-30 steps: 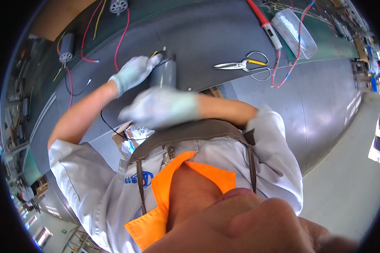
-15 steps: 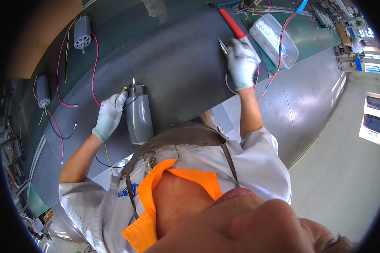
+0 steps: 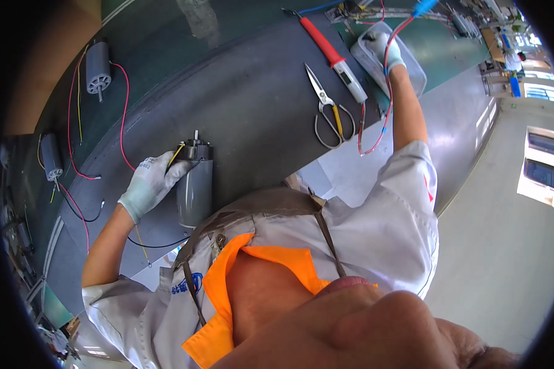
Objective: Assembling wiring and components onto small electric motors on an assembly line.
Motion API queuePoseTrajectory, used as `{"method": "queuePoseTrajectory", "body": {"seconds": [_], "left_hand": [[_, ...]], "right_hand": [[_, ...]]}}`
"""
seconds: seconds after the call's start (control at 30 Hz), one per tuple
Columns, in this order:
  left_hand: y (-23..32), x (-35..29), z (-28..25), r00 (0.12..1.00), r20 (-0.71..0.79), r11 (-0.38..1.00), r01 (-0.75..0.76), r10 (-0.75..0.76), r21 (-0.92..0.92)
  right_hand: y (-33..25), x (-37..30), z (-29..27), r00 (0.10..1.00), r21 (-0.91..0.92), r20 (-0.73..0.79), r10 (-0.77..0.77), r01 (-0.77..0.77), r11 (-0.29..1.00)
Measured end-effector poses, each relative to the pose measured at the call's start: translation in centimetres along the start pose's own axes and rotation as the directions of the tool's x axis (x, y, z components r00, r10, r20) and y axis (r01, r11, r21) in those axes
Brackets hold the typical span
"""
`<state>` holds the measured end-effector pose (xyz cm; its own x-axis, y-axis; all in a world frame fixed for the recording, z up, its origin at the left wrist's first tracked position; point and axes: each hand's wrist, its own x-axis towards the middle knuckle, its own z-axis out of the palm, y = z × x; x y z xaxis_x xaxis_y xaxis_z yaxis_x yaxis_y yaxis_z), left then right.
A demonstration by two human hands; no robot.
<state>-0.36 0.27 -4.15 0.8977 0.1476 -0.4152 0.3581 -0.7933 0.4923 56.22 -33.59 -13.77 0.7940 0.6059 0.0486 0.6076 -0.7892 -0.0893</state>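
Note:
My left hand (image 3: 151,186), in a white glove, is closed on a yellow wire (image 3: 176,154) beside the top of a grey cylindrical motor (image 3: 195,194). That motor stands near the table's front edge, its metal shaft pointing away from me. My gloved right hand (image 3: 386,50) reaches into a clear plastic tub (image 3: 420,79) at the far right, its fingertips partly hidden there. Left of the tub lies a long tool with a red handle and grey body (image 3: 332,55). Open-bladed scissors (image 3: 324,101) rest next to it, a yellow piece on one handle.
Two more grey motors, one at the far left (image 3: 98,67) and a smaller one (image 3: 52,158), trail red, yellow and black wires over the dark table (image 3: 252,104). A red cable with blue tape (image 3: 404,26) crosses above the tub. A brown board (image 3: 58,55) borders the upper left.
My right hand has left the scissors and red-handled tool, moving right and away into the tub. The scissors now lie on the table. My left hand stays by the motor.

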Motion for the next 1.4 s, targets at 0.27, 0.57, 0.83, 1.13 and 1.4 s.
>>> {"method": "queuePoseTrajectory", "body": {"seconds": [0.27,0.57,0.83,1.13,1.4], "left_hand": [[1.1,1.6,-3.4,0.962,0.264,0.975,-0.120,0.067,0.189],[3.3,2.3,-1.6,0.906,0.227,0.520,-0.009,-0.358,0.854],[-1.0,0.2,-1.4,0.964,0.251,0.638,-0.249,0.089,0.729],[-1.4,-0.6,-5.8,0.870,0.453,0.805,0.405,-0.193,-0.434],[-0.2,-4.1,-6.4,0.798,0.525,0.682,0.561,-0.295,-0.469]], "right_hand": [[2.6,-2.7,-2.1,0.998,0.340,-0.038,0.053,-0.037,0.940],[-0.2,-7.6,-8.3,0.889,0.457,-0.352,0.293,-0.109,0.883],[-8.0,-14.1,-17.1,0.686,0.763,-0.591,0.424,0.306,0.569],[-32.0,-23.7,-9.0,0.924,0.927,0.247,-0.292,-0.312,-0.205],[-40.1,-26.0,-4.3,0.485,0.434,-0.454,-0.748,0.853,0.289]]}}
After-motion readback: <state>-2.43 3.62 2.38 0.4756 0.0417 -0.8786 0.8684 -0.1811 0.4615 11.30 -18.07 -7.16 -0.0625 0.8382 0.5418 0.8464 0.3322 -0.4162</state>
